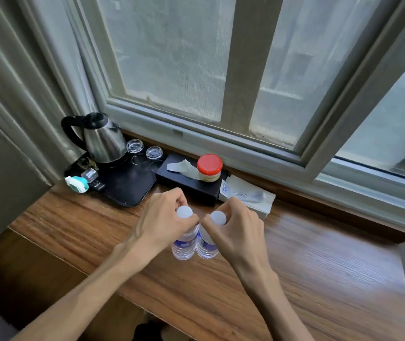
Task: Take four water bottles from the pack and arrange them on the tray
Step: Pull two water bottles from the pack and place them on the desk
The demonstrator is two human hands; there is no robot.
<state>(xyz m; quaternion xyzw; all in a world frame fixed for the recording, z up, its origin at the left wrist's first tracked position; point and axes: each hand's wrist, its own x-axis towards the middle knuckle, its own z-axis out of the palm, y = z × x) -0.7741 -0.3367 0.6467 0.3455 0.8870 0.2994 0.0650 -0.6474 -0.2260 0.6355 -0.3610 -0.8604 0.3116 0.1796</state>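
Observation:
Two clear water bottles with white caps and blue labels stand upright side by side on the wooden counter. My left hand (164, 220) grips the neck of the left bottle (183, 244) just under its cap. My right hand (236, 227) holds the right bottle (206, 247) at its neck in the same way. The black tray (132, 185) lies behind and to the left of the bottles, near the window. No pack of bottles is in view.
A steel kettle (103, 141), two upturned glasses (145, 150) and small packets occupy the tray. A black tissue box (189, 183) with a red-lidded jar (209, 168) on it sits right of the tray. A white tissue pack (248, 195) lies beside it. The window frame runs behind.

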